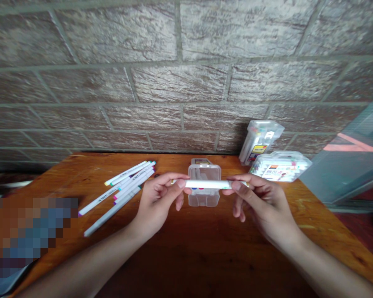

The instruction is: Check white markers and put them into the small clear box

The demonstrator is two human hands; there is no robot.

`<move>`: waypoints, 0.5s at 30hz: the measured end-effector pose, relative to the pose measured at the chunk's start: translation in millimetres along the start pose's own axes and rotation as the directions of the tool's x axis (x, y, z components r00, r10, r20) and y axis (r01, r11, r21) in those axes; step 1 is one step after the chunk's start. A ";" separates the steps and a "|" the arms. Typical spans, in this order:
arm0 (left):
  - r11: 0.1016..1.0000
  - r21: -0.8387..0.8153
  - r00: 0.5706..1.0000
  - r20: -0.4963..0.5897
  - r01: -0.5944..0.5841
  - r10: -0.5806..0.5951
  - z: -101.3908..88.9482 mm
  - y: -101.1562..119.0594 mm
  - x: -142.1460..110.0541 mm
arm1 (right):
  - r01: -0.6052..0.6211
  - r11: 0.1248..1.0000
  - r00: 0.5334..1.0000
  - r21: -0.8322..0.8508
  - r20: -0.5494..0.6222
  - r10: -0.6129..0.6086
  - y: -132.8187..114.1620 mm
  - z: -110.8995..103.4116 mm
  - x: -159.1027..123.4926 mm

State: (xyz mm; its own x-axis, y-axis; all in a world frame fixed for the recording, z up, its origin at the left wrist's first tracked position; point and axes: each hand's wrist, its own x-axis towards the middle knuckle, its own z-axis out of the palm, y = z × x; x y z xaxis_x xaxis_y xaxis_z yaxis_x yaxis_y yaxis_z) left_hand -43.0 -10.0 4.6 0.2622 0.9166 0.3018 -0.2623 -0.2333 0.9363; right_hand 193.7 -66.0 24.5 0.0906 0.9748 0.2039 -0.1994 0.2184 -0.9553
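Note:
A white marker (207,184) is held level between both hands, just above a small clear plastic box (204,171) that stands open on the wooden table (205,252). My left hand (160,196) pinches the marker's left end with thumb and fingers. My right hand (256,198) pinches its right end the same way. Inside the box a few coloured marker tips show below the held marker. Several white markers with coloured caps (122,188) lie loose on the table to the left of my left hand.
Two clear marker cases stand at the back right: an upright one (259,140) against the brick wall (180,78) and one lying flat (281,166). A grey-green panel (354,165) borders the table's right side. A blurred patch covers the left edge.

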 end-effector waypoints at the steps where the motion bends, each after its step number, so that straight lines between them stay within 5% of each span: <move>1: 1.000 -0.007 1.000 0.003 -0.003 0.003 0.2 0.5 0.0 | -0.003 1.000 1.000 0.006 -0.001 0.003 -0.2 0.2 -0.1; 15: 0.998 -0.041 0.998 -0.055 -0.038 0.036 2.5 1.6 1.8 | 0.011 0.999 0.999 0.034 -0.048 -0.009 -1.3 0.6 1.2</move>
State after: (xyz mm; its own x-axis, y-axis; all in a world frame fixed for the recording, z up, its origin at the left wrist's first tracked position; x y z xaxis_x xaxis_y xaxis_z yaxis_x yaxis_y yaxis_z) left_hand -40.6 -9.6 7.1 0.2007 0.9242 0.3249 -0.3102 -0.2546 0.9159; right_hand 193.4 -65.1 26.1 0.1390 0.9694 0.2021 -0.2318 0.2303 -0.9451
